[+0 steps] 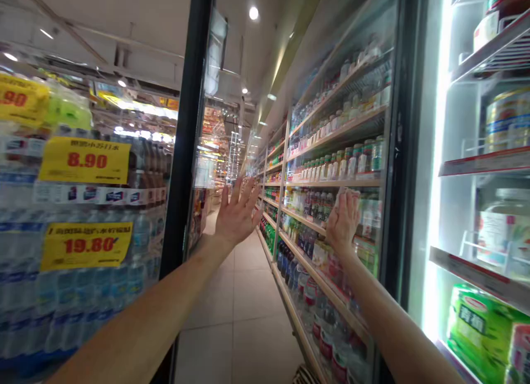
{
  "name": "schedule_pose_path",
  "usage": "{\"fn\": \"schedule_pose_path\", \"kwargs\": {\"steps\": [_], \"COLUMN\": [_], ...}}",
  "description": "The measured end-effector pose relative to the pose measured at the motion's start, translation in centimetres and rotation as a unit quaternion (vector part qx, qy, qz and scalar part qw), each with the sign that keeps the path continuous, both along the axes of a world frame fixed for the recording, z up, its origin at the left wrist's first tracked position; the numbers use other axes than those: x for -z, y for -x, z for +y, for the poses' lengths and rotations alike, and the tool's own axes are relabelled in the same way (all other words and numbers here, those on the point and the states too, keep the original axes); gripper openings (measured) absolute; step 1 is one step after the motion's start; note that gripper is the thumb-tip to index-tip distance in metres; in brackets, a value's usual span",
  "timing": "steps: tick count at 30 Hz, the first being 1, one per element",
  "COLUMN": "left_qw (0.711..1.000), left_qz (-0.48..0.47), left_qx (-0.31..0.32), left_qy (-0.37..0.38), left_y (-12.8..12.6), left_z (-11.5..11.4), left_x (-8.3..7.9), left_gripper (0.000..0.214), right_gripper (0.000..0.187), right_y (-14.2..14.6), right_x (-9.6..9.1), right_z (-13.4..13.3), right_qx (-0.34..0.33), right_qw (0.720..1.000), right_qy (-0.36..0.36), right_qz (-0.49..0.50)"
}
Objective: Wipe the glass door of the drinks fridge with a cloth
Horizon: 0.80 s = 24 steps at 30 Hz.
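An opened glass cooler door (188, 124) with a black frame stands in front of me; shelves and aisle show through or in its pane. My left hand (237, 213) has its fingers spread, with the palm toward the glass and nothing held. Whether it presses on the pane I cannot tell for sure. Farther right, my right hand (343, 221) is against the pane, fingers together over a crumpled whitish cloth (351, 195). Most of the cloth is hidden under that hand, so its exact kind is unclear.
On the right, lit cooler shelves (484, 166) hold jars, cans and a green carton pack (476, 326). Stacked bottled drinks (95, 284) with yellow price signs (86, 160) stand at the left. Tiled floor (244, 296) runs below.
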<state>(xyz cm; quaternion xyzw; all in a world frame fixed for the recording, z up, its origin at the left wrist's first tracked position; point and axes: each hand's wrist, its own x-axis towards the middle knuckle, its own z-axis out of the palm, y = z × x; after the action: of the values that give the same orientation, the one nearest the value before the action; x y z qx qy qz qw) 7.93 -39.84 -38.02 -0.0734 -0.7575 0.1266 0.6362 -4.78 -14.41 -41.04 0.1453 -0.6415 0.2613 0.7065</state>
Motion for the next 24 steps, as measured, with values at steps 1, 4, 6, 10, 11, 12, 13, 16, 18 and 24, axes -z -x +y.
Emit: {"fn": "schedule_pose_path", "kwargs": {"steps": [1, 4, 6, 10, 11, 12, 13, 16, 18, 24], "left_qw": [1.0, 1.0, 1.0, 1.0, 1.0, 1.0, 1.0, 1.0, 1.0, 1.0], "left_qz": [0.002, 0.002, -0.002, -0.005, -0.006, -0.009, -0.012, -0.022, -0.022, -0.005], "left_qx": [0.0, -0.001, 0.0, 0.001, 0.002, 0.004, 0.006, 0.009, 0.007, -0.01], "left_qy": [0.0, 0.002, 0.003, 0.0, -0.002, -0.004, -0.006, -0.005, 0.003, 0.026], "left_y": [0.0, 0.0, -0.1, -0.2, -0.2, -0.2, -0.2, -0.3, -0.4, -0.4], "left_z": [0.0, 0.0, 0.1, 0.2, 0.2, 0.2, 0.2, 0.2, 0.2, 0.0], "left_x": [0.0, 0.0, 0.0, -0.1, -0.1, -0.1, 0.0, 0.4, 0.9, 2.2], "left_gripper": [0.056, 0.056, 0.057, 0.056, 0.056, 0.057, 0.057, 0.057, 0.058, 0.058], "right_gripper": [0.054, 0.053, 0.05, 0.051, 0.053, 0.053, 0.054, 0.051, 0.048, 0.053], "right_y": [0.0, -0.6, -1.0, -0.6, -0.5, -0.5, -0.7, -1.8, -2.3, -2.0], "right_x": [0.1, 1.3, 2.1, 1.9, 1.7, 1.6, 1.6, 2.0, 2.1, 1.0], "right_z": [0.0, -1.0, -1.3, -0.6, -0.5, -0.6, -0.9, -2.6, -3.6, -4.2], "right_qx": [-0.001, -0.008, -0.013, -0.003, 0.002, 0.006, 0.008, -0.002, -0.015, -0.004], "right_qw": [1.0, 0.998, 0.987, 0.998, 1.0, 0.999, 0.999, 0.993, 0.972, 1.0], "right_qy": [0.02, -0.059, -0.156, -0.067, -0.006, 0.034, 0.041, -0.118, -0.229, 0.006], "right_qz": [-0.001, 0.019, 0.037, 0.019, 0.007, -0.002, -0.006, 0.018, 0.041, 0.026]}}
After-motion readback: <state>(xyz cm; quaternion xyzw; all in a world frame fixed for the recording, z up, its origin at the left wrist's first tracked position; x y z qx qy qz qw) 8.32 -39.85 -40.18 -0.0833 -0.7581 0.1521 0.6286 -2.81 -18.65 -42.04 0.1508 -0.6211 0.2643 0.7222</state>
